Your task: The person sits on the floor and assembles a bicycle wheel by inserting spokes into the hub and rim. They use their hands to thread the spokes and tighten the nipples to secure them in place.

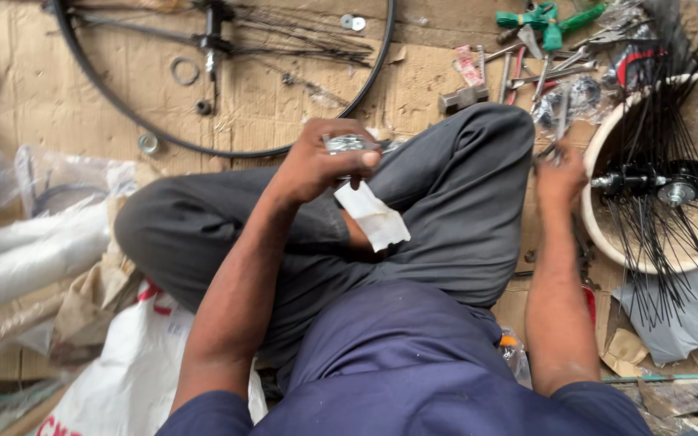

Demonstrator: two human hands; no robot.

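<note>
- The person sits cross-legged on cardboard [34, 97] laid over the floor, a bare wheel rim [381, 56] lying flat ahead of the knees.
- The left hand [321, 165] is curled round a small shiny metal part [347, 144], thumb pressed on top, held over the lap; a white scrap of paper [373, 216] hangs beneath it.
- The right hand [561, 173] reaches out beside the knee, fingers pinched on thin dark spokes [555, 121]; the grip is blurred, so I can't tell just how many it holds.
- Just beyond it, a black hub [648, 182] bristling with spokes rests in a pale bowl [599, 137].
- To me this looks like gathering parts for wheel building; the next move calls for a fine pinch to free one spoke from the bunch.
- The metal part looks bright, clean and small enough to slip.
- Loose tools [527, 69] lie scattered past the knee.
</note>
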